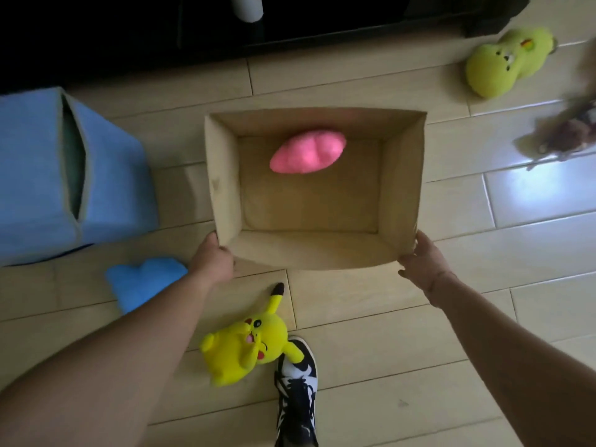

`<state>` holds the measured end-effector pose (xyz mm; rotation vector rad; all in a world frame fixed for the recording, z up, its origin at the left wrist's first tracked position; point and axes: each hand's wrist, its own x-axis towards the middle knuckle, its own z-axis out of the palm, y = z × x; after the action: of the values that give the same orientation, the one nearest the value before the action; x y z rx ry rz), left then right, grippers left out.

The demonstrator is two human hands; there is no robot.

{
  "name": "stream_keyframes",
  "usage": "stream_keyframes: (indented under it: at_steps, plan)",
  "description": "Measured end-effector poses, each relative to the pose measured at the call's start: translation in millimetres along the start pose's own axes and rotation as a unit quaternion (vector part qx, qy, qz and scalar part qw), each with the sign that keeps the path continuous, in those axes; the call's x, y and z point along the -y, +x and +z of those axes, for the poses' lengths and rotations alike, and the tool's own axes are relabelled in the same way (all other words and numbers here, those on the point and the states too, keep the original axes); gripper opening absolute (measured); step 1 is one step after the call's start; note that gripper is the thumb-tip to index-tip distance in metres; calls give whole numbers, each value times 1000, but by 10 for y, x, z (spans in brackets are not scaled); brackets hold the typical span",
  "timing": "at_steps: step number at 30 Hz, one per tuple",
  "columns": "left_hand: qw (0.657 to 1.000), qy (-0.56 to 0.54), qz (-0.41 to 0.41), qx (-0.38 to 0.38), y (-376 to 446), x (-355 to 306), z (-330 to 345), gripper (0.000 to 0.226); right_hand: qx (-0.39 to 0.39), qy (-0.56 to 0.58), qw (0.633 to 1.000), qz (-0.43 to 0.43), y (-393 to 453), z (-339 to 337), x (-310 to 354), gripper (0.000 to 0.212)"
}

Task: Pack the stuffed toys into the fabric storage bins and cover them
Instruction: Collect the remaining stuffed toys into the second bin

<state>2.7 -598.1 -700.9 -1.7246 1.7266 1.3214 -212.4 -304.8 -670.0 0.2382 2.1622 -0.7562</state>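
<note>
A tan fabric bin [222,175] stands open on the floor with a pink stuffed toy [308,153] inside near its far wall. My left hand [213,258] grips the bin's near left corner and my right hand [422,261] grips its near right corner. A yellow stuffed toy [245,346] lies on the floor between my arms. A blue stuffed toy [142,282] lies partly under my left forearm. A blue fabric bin [35,175] lies on its side at the left.
A green stuffed toy [506,62] lies at the far right, with a blurred brown toy [567,133] below it near the right edge. My black and white shoe [296,391] touches the yellow toy. Dark furniture [129,27] runs along the far side of the wooden floor.
</note>
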Motion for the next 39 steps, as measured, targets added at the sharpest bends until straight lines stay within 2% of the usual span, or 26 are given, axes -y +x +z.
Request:
stream_keyframes:
  at_steps: [3, 7, 9, 11, 12, 13, 14, 15, 16, 17, 18, 19, 20, 21, 22, 23, 24, 26, 29, 31, 32, 35, 36, 37, 39]
  plan:
    - [999, -29, 32, -16, 137, -73, -18, 23, 4, 45, 999, 10, 15, 8, 61, 28]
    - [999, -32, 41, 4, 76, -169, -123, 25, -13, 61, 997, 35, 39, 35, 175, 19]
    - [998, -30, 47, 35, 47, -122, -188, 35, -24, 60, 997, 50, 49, 69, 200, 14]
    - [996, -24, 57, 62, -4, -78, -260, 55, -29, 89, 994, 57, 66, 122, 164, 14]
    - [996, -14, 60, 71, -57, -43, -293, 63, -55, 111, 991, 47, 43, 172, 147, 23]
    - [995, -2, 65, 77, -77, 58, -318, 65, -116, 145, 982, 29, -14, 255, 130, 42]
    - [994, 14, 70, 82, -123, 167, -309, 64, -211, 179, 961, 10, -91, 324, 89, 58]
    - [993, 27, 79, 86, -155, 315, -277, 64, -306, 200, 931, -14, -196, 418, 40, 64]
    - [992, 45, 76, 95, -195, 500, -264, 66, -362, 194, 912, -20, -298, 586, -41, 61]
    - [988, 72, 74, 111, -206, 717, -231, 70, -356, 158, 921, -6, -371, 801, -179, 53]
    - [982, 119, 71, 132, -215, 929, -195, 77, -285, 109, 952, 13, -415, 1057, -360, 43]
    - [969, 181, 75, 153, -200, 1151, -139, 85, -160, 58, 984, 58, -466, 1358, -554, 37]
    - [947, 255, 90, 171, -175, 1341, -74, 94, -20, 8, 995, 99, -530, 1662, -735, 40]
    - [921, 324, 116, 183, -135, 1529, 12, 104, 90, -47, 985, 139, -575, 1952, -929, 50]
    - [891, 385, 145, 191, -122, 1685, 113, 111, 157, -82, 971, 158, -635, 2210, -1078, 60]
    - [868, 426, 167, 192, -97, 1829, 223, 118, 184, -108, 965, 155, -678, 2445, -1209, 68]
    - [854, 451, 174, 192, -68, 1963, 333, 124, 193, -117, 965, 137, -711, 2634, -1323, 67]
    - [849, 467, 163, 183, -24, 2140, 505, 129, 177, -142, 967, 116, -779, 2850, -1353, 65]
    - [864, 457, 173, 124, -43, 2243, 528, 116, 162, -164, 969, 83, -853, 2874, -1292, 70]
    - [881, 429, 181, 82, -186, 2179, 391, 105, 172, -143, 973, 50, -960, 2727, -1157, 76]
    - [893, 410, 171, 66, -306, 2084, 294, 103, 154, -112, 981, 28, -1033, 2625, -1065, 80]
    - [946, 310, 90, 27, -857, 1544, -16, 104, 33, 30, 999, 29, -1438, 2237, -619, 95]
    - [962, 267, 62, 6, -1070, 1311, -120, 104, 34, 99, 993, 47, -1609, 2090, -419, 101]
    - [972, 230, 48, -16, -1284, 1055, -217, 104, 69, 161, 983, 62, -1784, 1929, -194, 108]
    - [979, 188, 65, -51, -1676, 588, -367, 99, 172, 188, 965, 55, -2072, 1622, 234, 114]
